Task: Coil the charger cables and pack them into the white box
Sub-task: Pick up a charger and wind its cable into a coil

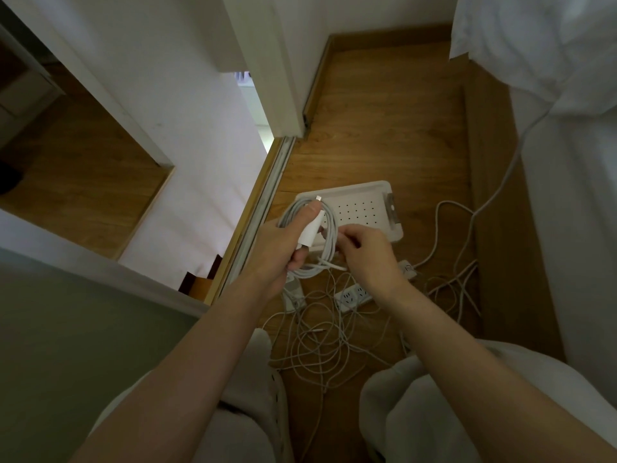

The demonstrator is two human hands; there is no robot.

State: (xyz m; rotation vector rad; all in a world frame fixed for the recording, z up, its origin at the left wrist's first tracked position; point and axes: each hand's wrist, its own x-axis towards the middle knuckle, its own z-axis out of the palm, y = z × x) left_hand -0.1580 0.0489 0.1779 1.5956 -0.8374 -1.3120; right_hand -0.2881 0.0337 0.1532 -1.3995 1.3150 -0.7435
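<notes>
My left hand point(283, 242) grips a coiled white charger cable point(329, 225) together with its white plug block, the thumb pressing the loops near the top. My right hand point(364, 252) pinches a strand of that cable at the coil's right side. Both hands hover just above the near left corner of the white box point(364, 208), which lies on the wooden floor with its perforated bottom showing. A tangle of loose white cables point(317, 345) spreads over the floor between my knees.
A white power strip point(354, 297) lies below my right wrist, with more cables point(457, 282) trailing right toward white bedding point(567, 162). A sliding door track point(267, 202) and white wall stand at the left. My knees in light trousers point(450, 412) frame the bottom.
</notes>
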